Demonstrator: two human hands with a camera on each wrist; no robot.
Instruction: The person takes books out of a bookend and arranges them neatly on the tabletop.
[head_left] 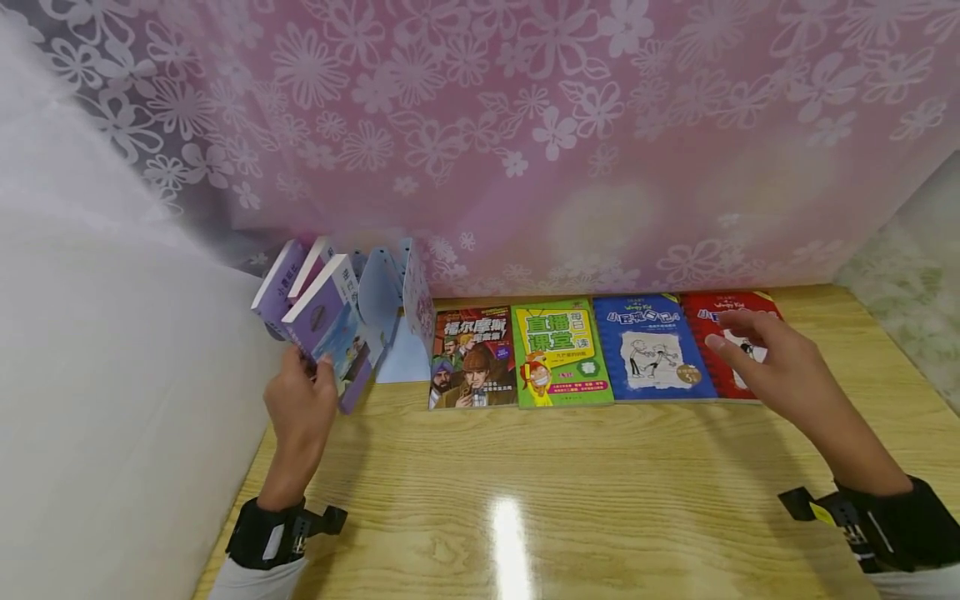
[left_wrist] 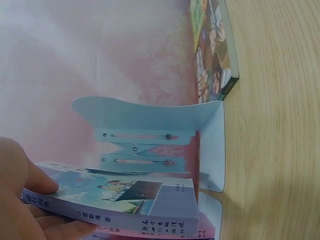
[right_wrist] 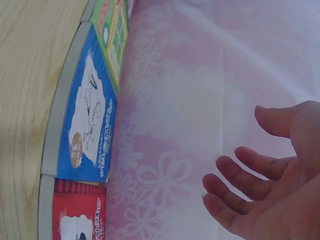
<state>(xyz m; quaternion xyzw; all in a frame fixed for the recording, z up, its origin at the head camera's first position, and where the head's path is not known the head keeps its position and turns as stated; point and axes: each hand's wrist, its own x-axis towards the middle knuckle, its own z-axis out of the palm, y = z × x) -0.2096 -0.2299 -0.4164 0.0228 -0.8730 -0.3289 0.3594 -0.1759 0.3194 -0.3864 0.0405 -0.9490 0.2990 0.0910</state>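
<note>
My left hand grips a purple book with a picture cover, thumb on the cover and fingers round the spine side. This book stands tilted at the left of a light blue metal bookend, beside other upright books. In the left wrist view the thumb presses the cover of the purple book, and the blue bookend rises behind it. My right hand hovers over the red book, its fingers relaxed and holding nothing. The right wrist view shows the right hand with spread fingers.
Along the back of the wooden table lie a detective comic book, a green and yellow book and a blue book, side by side with the red one. A pink flowered cloth hangs behind. A white wall borders the left.
</note>
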